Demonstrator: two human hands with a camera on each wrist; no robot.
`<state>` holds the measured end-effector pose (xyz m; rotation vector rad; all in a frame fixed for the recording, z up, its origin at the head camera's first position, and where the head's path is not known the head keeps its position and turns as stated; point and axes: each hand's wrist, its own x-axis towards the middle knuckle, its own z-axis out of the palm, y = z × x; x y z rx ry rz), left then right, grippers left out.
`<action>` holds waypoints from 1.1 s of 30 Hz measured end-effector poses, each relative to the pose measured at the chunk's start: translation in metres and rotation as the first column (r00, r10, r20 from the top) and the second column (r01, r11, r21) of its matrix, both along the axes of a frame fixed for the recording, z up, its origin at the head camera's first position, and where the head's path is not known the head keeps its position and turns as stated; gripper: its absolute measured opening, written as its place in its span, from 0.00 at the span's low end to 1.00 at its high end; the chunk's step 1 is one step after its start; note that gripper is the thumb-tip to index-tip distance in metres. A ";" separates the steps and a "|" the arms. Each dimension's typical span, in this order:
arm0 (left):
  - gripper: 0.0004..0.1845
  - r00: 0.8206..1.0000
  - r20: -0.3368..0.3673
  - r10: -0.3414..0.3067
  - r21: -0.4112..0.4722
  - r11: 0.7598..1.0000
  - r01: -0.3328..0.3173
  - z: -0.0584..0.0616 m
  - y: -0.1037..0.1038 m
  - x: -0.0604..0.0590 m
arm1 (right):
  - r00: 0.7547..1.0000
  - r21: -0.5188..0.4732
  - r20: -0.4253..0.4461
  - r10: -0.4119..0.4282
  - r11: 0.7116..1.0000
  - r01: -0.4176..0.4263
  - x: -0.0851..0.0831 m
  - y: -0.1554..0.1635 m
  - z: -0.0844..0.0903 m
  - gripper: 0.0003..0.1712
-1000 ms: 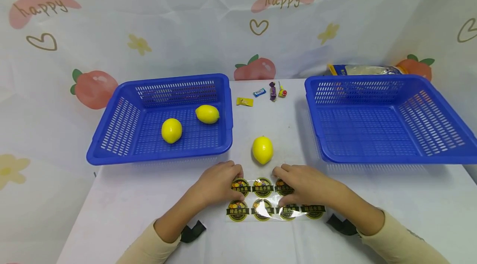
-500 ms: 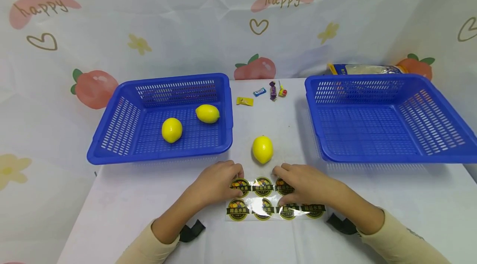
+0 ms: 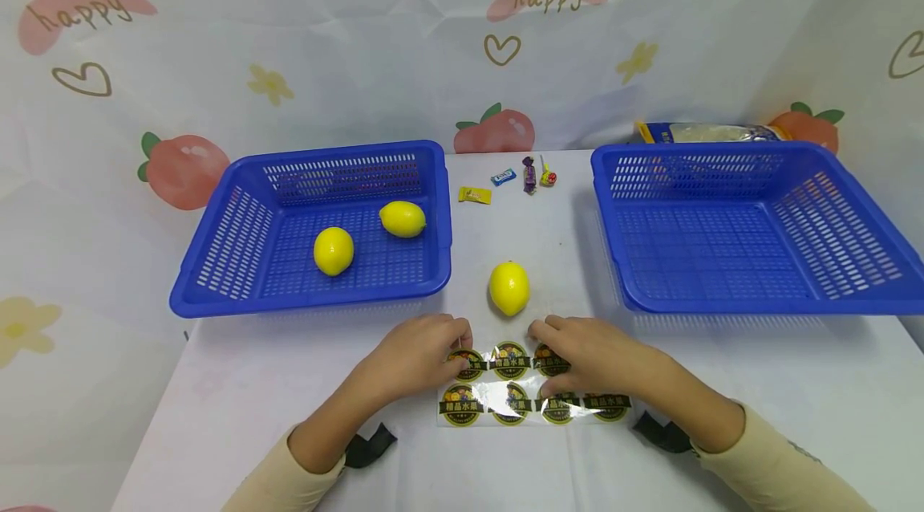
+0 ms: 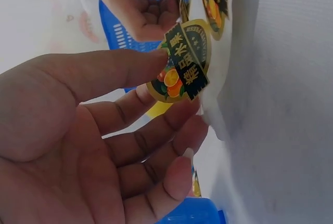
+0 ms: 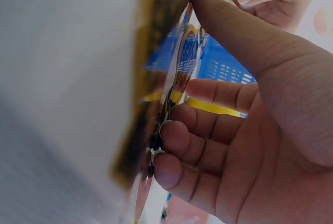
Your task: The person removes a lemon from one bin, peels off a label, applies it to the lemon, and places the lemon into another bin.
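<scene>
A clear sheet of round black-and-gold fruit stickers (image 3: 498, 418) lies on the white table. At its upper left corner my left hand (image 3: 415, 355) pinches one sticker (image 4: 182, 65), thumb on its printed face and index finger behind; the sticker's edge stands out past the sheet in the left wrist view. My right hand (image 3: 595, 355) rests on the sheet's right part, with thumb and fingertips (image 5: 174, 136) pressing its surface and covering some stickers. Just beyond the sheet, between the hands, is a yellow lemon (image 3: 509, 288).
A blue basket (image 3: 310, 305) at left holds two lemons (image 3: 334, 251). Another blue basket (image 3: 765, 307) stands at right, with a shiny bag (image 3: 711, 133) behind it. Wrapped candies (image 3: 475, 195) and a lollipop (image 3: 549, 177) lie at the back between the baskets.
My left thumb has slid slightly up and inward over the corner sticker, which shows more tilted now. My right hand, the lemons and the baskets stay put.
</scene>
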<state>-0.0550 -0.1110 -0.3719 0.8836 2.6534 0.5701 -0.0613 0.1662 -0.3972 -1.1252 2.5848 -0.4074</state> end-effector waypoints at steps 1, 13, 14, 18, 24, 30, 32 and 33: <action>0.08 1.000 0.010 -0.002 0.003 1.000 0.002 0.001 0.000 0.000 | 1.000 -0.001 -0.001 0.001 1.000 -0.001 0.000 0.000 0.000 0.37; 0.08 0.997 0.071 -0.039 0.032 0.999 0.037 0.007 -0.004 0.003 | 1.000 -0.006 0.000 -0.001 1.000 0.001 0.000 0.001 0.001 0.37; 0.08 0.997 0.073 -0.039 0.032 0.999 0.037 0.007 -0.004 0.003 | 1.000 -0.006 0.001 -0.002 1.000 0.002 0.000 0.001 0.001 0.37; 0.09 0.996 0.082 -0.038 0.032 0.999 0.036 0.008 -0.005 0.004 | 1.000 -0.009 0.003 -0.003 1.000 0.003 0.001 0.001 0.001 0.37; 0.10 0.995 0.089 -0.032 0.062 0.998 0.027 0.009 -0.004 0.004 | 1.000 -0.011 -0.011 0.004 1.000 -0.004 0.001 0.001 0.000 0.36; 0.10 0.998 0.051 -0.038 0.142 0.989 0.030 0.007 -0.004 0.003 | 1.000 -0.003 -0.017 0.006 1.000 -0.006 0.001 0.001 0.000 0.36; 0.10 0.999 0.034 -0.042 0.174 0.984 0.035 0.006 -0.003 0.002 | 1.000 0.002 -0.015 0.006 1.000 -0.006 0.001 0.001 0.000 0.36; 0.09 0.999 0.027 -0.043 0.189 0.981 0.037 0.006 -0.002 0.002 | 1.000 0.004 -0.015 0.006 1.000 -0.006 0.001 0.000 0.000 0.36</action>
